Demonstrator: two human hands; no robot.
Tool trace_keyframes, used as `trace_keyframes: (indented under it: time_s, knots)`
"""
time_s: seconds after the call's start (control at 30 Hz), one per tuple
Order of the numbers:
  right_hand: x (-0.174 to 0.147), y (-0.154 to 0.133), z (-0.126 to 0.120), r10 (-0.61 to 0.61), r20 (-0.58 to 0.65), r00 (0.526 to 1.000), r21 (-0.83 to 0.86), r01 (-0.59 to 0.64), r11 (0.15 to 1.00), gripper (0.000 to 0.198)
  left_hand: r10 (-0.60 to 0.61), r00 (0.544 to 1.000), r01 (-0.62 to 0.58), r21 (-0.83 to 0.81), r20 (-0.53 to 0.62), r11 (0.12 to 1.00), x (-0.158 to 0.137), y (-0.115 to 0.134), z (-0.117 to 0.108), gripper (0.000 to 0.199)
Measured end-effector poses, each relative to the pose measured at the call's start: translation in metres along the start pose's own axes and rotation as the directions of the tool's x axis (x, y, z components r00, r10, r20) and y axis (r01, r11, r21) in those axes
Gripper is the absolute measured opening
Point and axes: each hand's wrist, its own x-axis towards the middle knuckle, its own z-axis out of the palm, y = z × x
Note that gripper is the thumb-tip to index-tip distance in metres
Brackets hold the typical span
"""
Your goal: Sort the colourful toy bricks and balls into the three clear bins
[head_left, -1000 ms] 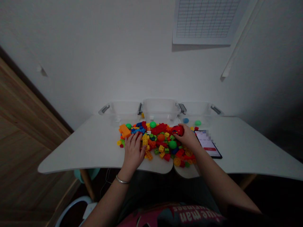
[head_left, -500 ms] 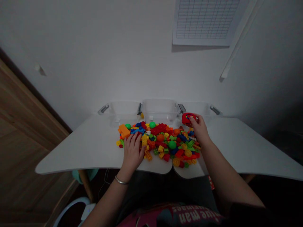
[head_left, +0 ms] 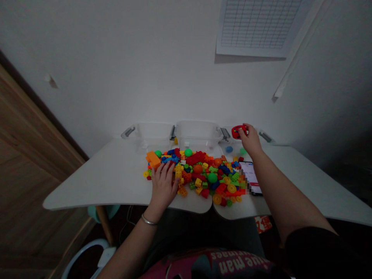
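My right hand (head_left: 252, 142) grips a rounded red toy piece (head_left: 238, 132) with small coloured marks, holding it over the right-hand clear bin (head_left: 232, 144). Inside that bin show a blue ball (head_left: 229, 149) and a green ball (head_left: 243, 151). My left hand (head_left: 164, 182) lies with fingers stretched over the left side of a mixed pile of toy bricks (head_left: 205, 193). A yellow brick (head_left: 178, 172) sits beside its thumb and forefinger. An orange block (head_left: 153, 159) is just beyond its fingertips.
Behind the pile stand a middle clear bin (head_left: 198, 130) and a left clear bin (head_left: 154, 131), against the wall. A phone (head_left: 250, 178) lies on the white table (head_left: 116, 178), partly under my right forearm. Green and orange balls lie among the bricks.
My right hand has moved away and to the right with the red toy piece, from the pile's far edge to over the right bin. The phone and the balls there now show. My left hand stays put.
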Motion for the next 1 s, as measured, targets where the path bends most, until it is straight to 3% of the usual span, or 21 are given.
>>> trace_keyframes:
  time_s: [0.13, 0.23, 0.33, 0.5, 0.7, 0.87, 1.0]
  knots:
    - [0.008, 0.002, 0.009, 0.105, 0.121, 0.987, -0.079, -0.096, 0.992, 0.049, 0.004, 1.000, -0.004, 0.008, -0.002, 1.000, 0.000, -0.001, 0.001, 0.052]
    - [0.010, 0.000, 0.011, 0.241, 0.241, 0.940, -0.191, -0.198, 0.961, 0.049, 0.007, 1.000, -0.007, 0.009, -0.006, 1.000, 0.000, -0.002, 0.002, 0.052]
    - [0.007, -0.005, 0.011, 0.311, 0.295, 0.904, -0.330, -0.209, 0.920, 0.049, 0.008, 1.000, -0.008, 0.004, -0.005, 1.000, 0.000, -0.001, 0.001, 0.052]
    - [0.001, -0.015, 0.009, 0.344, 0.362, 0.866, -0.536, -0.109, 0.837, 0.048, 0.007, 1.000, -0.007, 0.007, -0.002, 1.000, 0.000, 0.000, 0.000, 0.052]
    - [0.001, -0.017, 0.009, 0.329, 0.407, 0.852, -0.618, -0.008, 0.786, 0.050, 0.010, 1.000, -0.010, 0.005, -0.013, 1.000, 0.000, 0.000, 0.001, 0.052]
    - [0.000, -0.015, 0.013, 0.290, 0.386, 0.875, -0.663, 0.045, 0.747, 0.053, 0.013, 1.000, -0.013, 0.010, -0.016, 1.000, 0.000, 0.000, 0.001, 0.052]
    - [-0.003, -0.009, 0.015, 0.236, 0.340, 0.910, -0.619, 0.028, 0.785, 0.051, 0.006, 1.000, -0.006, 0.007, -0.009, 1.000, 0.000, -0.001, 0.002, 0.052]
